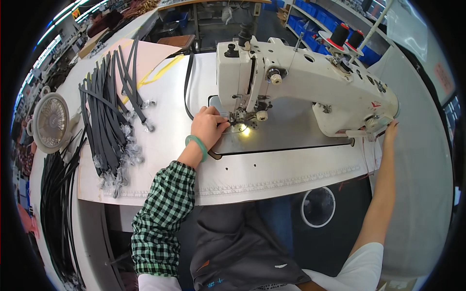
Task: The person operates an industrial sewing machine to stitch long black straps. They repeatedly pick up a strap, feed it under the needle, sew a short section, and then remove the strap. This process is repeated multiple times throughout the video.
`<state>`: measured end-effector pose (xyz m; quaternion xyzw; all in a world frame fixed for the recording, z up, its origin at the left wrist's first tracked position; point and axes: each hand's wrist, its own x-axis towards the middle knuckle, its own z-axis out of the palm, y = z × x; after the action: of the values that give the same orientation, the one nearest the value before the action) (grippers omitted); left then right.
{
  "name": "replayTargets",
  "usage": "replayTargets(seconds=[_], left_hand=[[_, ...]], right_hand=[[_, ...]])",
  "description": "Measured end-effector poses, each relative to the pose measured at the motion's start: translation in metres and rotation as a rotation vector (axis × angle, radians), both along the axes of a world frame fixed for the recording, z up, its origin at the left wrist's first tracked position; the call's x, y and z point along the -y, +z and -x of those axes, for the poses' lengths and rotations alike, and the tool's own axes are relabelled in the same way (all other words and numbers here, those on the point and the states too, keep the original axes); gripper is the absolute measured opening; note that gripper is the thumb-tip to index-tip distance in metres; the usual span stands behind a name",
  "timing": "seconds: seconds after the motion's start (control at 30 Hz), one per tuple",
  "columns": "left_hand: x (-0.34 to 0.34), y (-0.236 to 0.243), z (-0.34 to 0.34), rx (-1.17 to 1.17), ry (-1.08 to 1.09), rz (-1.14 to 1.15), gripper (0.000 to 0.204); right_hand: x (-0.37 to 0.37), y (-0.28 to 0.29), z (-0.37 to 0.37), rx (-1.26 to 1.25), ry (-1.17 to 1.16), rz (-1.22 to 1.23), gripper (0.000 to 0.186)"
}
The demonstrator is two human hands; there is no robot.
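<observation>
A white sewing machine (pixel 291 72) stands on the table, its small lamp lit beside the needle. My left hand (pixel 208 127), with a green bangle at the wrist and a checked sleeve cover, is closed at the presser foot (pixel 239 119). Its fingertips pinch the end of a black strap (pixel 188 87), which curves up and away behind the hand. The strap's very tip is hidden by fingers and machine parts. At the far right, my right hand (pixel 391 130) reaches to the machine's wheel end; its fingers are mostly hidden there.
Many black straps with clear plastic-wrapped ends (pixel 109 116) lie on the table's left. More long black straps (pixel 58 208) hang past its left edge, below a small fan (pixel 51 121). Two black thread cones (pixel 340 36) stand behind the machine. A ruler strip (pixel 281 185) runs along the front edge.
</observation>
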<state>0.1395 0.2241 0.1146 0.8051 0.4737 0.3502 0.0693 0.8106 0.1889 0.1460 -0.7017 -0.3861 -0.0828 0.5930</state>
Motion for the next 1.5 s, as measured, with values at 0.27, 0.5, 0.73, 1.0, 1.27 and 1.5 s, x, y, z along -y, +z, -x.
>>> replayTargets(seconds=[0.27, 0.5, 0.73, 1.0, 1.27, 1.5], left_hand=[[0.001, 0.000, 0.009, -0.026, 0.035, -0.005, 0.012], [-0.001, -0.002, 0.003, -0.024, 0.034, -0.001, 0.011], [-0.002, -0.002, 0.005, -0.045, 0.048, -0.008, 0.011], [-0.003, -0.001, 0.005, -0.042, 0.049, -0.009, 0.011], [0.045, 0.010, -0.003, -0.506, 0.072, -0.093, 0.021], [0.065, -0.008, -0.025, -0.490, 0.026, -0.246, 0.020]], right_hand=[[-0.008, 0.079, 0.039, -0.087, -0.008, 0.412, 0.047], [-0.007, 0.012, 0.018, 0.029, -0.097, 0.024, 0.049], [-0.021, 0.095, 0.031, 0.378, -0.185, 0.370, 0.050], [-0.002, 0.063, 0.046, -0.157, 0.053, 0.208, 0.050], [-0.007, 0.049, 0.034, -0.186, 0.071, 0.169, 0.051], [-0.014, 0.038, 0.003, -0.102, 0.071, 0.144, 0.050]])
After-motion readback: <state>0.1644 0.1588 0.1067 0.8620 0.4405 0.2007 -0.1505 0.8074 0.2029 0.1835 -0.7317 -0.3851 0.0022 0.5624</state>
